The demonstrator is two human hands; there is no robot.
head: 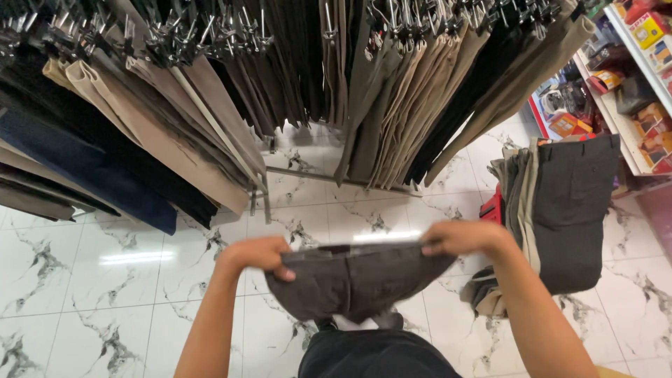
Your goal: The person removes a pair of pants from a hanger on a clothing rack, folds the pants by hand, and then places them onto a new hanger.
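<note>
Holding a folded pair of dark grey-brown cotton trousers [357,278] stretched by the waistband, the left hand [260,255] pinches its 9 o'clock end and the right hand [463,238] its 3 o'clock end, each grip closed on cloth. White marble-patterned floor tiles [105,280] lie beneath; hanging beige and black trousers [210,105] crowd 12 o'clock, and a stacked pile of folded trousers [567,210] stands at 3 o'clock.

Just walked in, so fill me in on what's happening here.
A person in a clothing shop holds a pair of dark grey trousers stretched out by the waistband, the left hand gripping one end and the right hand the other, above a white marbled floor. Ahead, a rack carries many hanging trousers in beige, olive, black and navy. To the right, more trousers hang in a stack beside shelves of boxed goods.
</note>
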